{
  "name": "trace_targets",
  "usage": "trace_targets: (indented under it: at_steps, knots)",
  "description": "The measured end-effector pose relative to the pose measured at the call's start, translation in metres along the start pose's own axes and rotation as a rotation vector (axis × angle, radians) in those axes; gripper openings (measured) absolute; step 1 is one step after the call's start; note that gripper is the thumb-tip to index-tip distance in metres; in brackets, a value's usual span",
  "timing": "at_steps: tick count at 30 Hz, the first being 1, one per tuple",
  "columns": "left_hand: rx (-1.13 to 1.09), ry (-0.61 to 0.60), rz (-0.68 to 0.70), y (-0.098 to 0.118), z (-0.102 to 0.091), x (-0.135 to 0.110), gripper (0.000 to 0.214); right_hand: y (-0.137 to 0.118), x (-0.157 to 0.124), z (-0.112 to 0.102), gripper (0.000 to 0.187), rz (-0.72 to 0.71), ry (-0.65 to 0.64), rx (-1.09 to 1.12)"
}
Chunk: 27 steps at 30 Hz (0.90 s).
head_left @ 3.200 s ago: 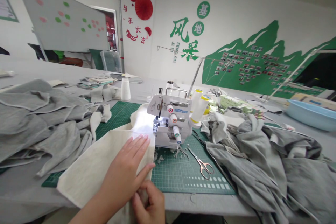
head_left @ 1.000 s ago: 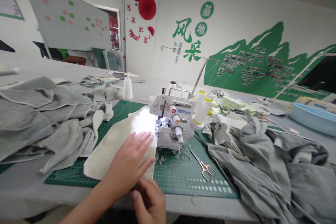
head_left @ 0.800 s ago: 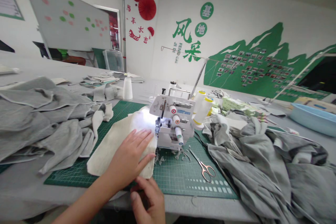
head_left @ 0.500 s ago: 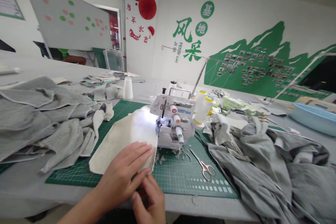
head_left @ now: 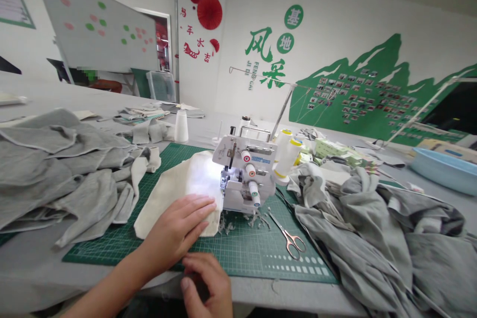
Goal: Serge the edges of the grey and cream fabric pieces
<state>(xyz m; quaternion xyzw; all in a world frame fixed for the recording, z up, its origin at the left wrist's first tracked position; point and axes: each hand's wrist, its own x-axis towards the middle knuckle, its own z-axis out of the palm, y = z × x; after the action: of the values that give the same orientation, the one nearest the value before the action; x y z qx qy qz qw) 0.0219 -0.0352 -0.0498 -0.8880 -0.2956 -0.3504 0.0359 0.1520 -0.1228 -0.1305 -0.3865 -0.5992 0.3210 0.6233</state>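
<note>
A cream fabric piece [head_left: 164, 203] lies on the green cutting mat [head_left: 246, 253], its right edge at the needle area of a white overlock sewing machine [head_left: 238, 194]. The machine's lamp lights the cloth's far part. My left hand [head_left: 182, 223] rests flat on the fabric near its right edge, fingers stretched forward. Nearer the table's front edge, my right hand [head_left: 208, 280] is off the cloth, fingers curved and thumb apart, with nothing visible in it. Grey fabric scraps [head_left: 227, 223] lie at the machine's base, and scissors [head_left: 290, 241] with copper-coloured handles lie to its right.
Piled grey cloth pieces [head_left: 89, 174] cover the left side, with more grey cloth [head_left: 357, 228] at the right. A white thread cone [head_left: 181, 126] stands behind the mat; other thread cones [head_left: 288, 156] stand beside the machine. A blue basin [head_left: 443, 171] sits far right.
The cream fabric has moved forward, away from me, along the machine. My right hand has let go of its near edge and drawn back slightly; my left hand stays on the cloth.
</note>
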Motion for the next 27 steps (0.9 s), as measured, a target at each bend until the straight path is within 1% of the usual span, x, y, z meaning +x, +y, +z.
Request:
trace_targets:
  at_steps: [4, 9, 17, 21, 23, 24, 27]
  knots:
    - [-0.047, -0.047, -0.02, -0.003, -0.006, 0.007, 0.038, 0.003, -0.003, 0.002, 0.029, -0.008, 0.027, -0.02]
    - [-0.088, -0.096, -0.027, -0.007, -0.013, 0.014, 0.037, 0.003, -0.003, 0.002, 0.03, -0.024, 0.025, -0.044]
    - [-0.1, -0.14, -0.054, -0.015, -0.012, 0.022, 0.035, 0.007, -0.006, 0.004, 0.026, -0.024, 0.033, -0.083]
    - [-0.12, -0.164, -0.074, -0.017, -0.013, 0.024, 0.036, 0.005, -0.006, 0.004, 0.024, -0.019, 0.045, -0.088]
    - [-0.136, -0.179, -0.082, -0.019, -0.014, 0.025, 0.036, 0.002, -0.004, 0.004, 0.028, 0.009, 0.041, -0.072]
    - [-0.147, -0.19, -0.086, -0.02, -0.014, 0.025, 0.035, 0.0, -0.002, 0.005, 0.033, 0.027, 0.032, -0.063]
    - [-0.185, -0.221, -0.103, -0.023, -0.016, 0.027, 0.03, -0.006, 0.006, 0.009, 0.055, 0.071, -0.023, -0.074]
